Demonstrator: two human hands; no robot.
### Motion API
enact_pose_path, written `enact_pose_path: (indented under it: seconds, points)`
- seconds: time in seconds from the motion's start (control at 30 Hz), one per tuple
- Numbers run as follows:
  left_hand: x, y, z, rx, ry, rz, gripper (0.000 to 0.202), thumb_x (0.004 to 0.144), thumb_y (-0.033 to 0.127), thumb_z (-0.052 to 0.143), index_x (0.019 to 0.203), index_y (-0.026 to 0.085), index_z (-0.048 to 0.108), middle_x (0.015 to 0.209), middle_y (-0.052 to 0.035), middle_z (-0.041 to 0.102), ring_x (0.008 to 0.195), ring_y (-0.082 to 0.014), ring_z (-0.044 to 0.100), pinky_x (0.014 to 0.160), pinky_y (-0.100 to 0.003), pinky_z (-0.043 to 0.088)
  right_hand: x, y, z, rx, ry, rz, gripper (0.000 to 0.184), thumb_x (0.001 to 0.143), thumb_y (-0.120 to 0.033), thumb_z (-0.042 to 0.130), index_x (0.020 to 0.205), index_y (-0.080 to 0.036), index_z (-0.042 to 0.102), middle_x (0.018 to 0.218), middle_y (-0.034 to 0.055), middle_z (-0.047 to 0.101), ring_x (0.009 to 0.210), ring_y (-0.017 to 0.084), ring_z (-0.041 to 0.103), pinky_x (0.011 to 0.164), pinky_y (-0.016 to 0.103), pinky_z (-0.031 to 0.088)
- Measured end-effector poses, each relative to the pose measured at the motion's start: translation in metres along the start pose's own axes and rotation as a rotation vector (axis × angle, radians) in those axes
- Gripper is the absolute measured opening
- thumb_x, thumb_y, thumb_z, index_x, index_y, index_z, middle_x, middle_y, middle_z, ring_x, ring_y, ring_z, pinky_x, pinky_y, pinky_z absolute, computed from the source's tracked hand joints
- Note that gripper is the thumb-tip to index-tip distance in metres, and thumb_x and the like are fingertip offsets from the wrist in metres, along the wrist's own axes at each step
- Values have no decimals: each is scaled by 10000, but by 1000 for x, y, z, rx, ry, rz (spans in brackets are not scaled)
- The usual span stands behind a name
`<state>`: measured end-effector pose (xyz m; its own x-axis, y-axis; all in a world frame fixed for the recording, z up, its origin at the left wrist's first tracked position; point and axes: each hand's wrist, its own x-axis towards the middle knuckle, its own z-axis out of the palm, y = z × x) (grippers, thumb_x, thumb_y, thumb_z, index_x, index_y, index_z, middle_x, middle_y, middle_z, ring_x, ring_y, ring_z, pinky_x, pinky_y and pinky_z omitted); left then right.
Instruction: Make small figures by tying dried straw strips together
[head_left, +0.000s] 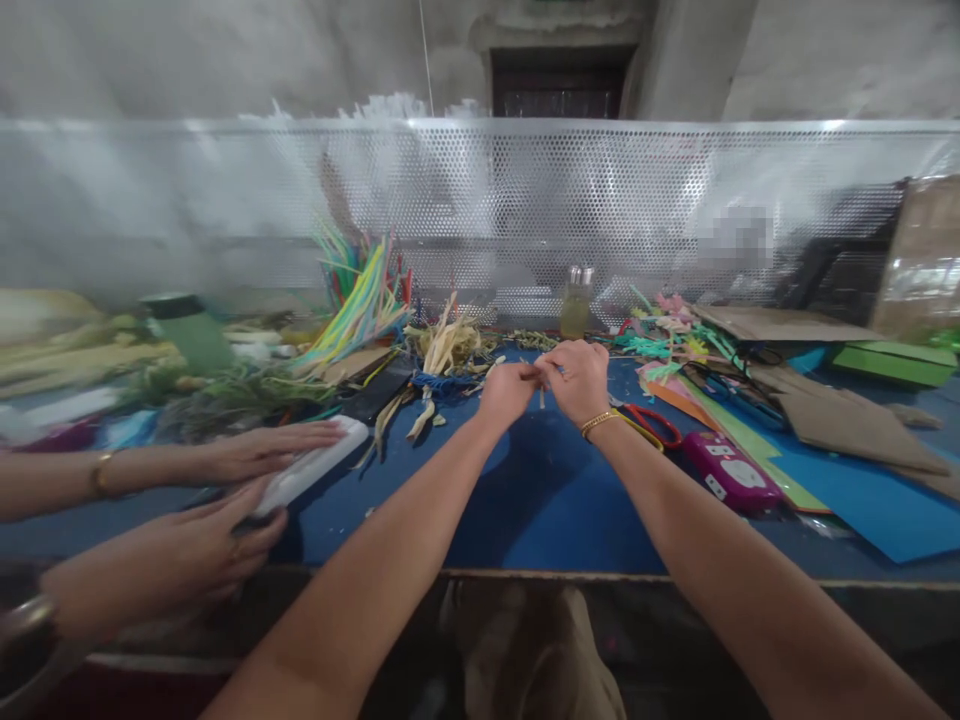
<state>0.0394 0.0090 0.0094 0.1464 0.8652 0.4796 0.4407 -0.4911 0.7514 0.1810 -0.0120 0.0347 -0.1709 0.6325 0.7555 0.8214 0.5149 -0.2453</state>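
Over the middle of the blue tabletop [495, 525], my left hand [508, 393] and my right hand [581, 380] meet at the fingertips. Both are closed in a pinch. A thin pale strip [541, 399] shows just below the fingers, but blur and the fingers hide what they hold. Dried husk strips [450, 345] lie beyond my left hand. Beside my right wrist are red-handled scissors [654, 425], and a purple box-shaped object [731, 472] with white patches lies further right.
A co-worker's hands [247, 455] press on a white block [315, 465] at left. Colourful pipe cleaners [364, 300], a green-bodied bottle [191, 335] and a glass jar [576, 305] stand behind. Coloured paper [862, 495] and cardboard [847, 410] lie at right. A perforated metal screen [465, 190] borders the back.
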Motion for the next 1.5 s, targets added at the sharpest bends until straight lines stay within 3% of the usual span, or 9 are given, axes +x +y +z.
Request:
enact_pose_path:
  seconds: [0.37,0.63,0.73,0.9,1.0,1.1,1.2,1.37,1.5]
  points:
    - [-8,8,-1,189,8,-51,181,761,215,600,789,196,778,723,-65,716,658,-193,594,607,-263,375,-3,0,-1,-8,2,-66,272,895,-274,493,778,-236,735,855,31,694,907,202,540,901,382,259]
    - [-5,5,-5,93,9,-85,221,804,350,614,789,196,773,717,-47,707,676,-179,595,604,-255,361,0,6,6,-14,-15,-23,255,901,-331,492,849,-256,730,941,35,688,938,218,546,908,399,277]
    - [-3,1,-3,-39,41,-140,228,796,348,618,711,182,749,672,-35,684,645,-164,579,615,-257,379,-1,8,8,-9,23,14,246,878,-358,526,1027,-257,694,1036,63,663,1003,247,538,933,421,284]
    - [0,0,0,-502,165,-288,218,755,346,671,648,158,700,648,-34,659,647,-147,574,640,-257,421,-4,8,11,-28,191,122,439,830,-397,568,1219,-194,555,1223,147,567,1147,312,465,957,457,309]
    - [-1,7,-3,-720,198,-439,194,723,354,712,723,160,707,711,-45,687,674,-149,602,617,-250,425,-4,6,12,4,166,175,371,857,-370,533,1174,-178,558,1171,144,603,1111,285,505,936,421,335]
    - [-2,12,-5,-902,217,-531,162,721,307,707,798,164,707,739,-45,698,688,-146,625,613,-238,442,-5,4,13,80,5,213,259,926,-346,433,1042,-201,613,1047,95,669,1002,227,578,873,354,359]
    - [-2,14,-6,-971,212,-562,151,733,259,678,846,164,708,747,-43,701,692,-138,631,617,-228,449,-4,2,12,96,-108,271,395,983,-397,311,888,-219,651,926,58,696,905,197,606,797,307,349]
    - [0,6,-2,-904,171,-481,213,635,276,765,799,155,704,644,-14,650,592,-114,575,523,-208,380,-3,-1,8,39,-146,253,442,944,-526,389,778,-217,658,806,32,695,801,177,600,742,290,301]
    - [-1,0,2,-810,162,-379,238,562,262,811,737,150,695,537,28,558,488,-75,451,469,-206,294,-2,-2,5,-41,-193,157,328,918,-421,485,724,-206,639,766,27,686,800,175,582,733,302,264]
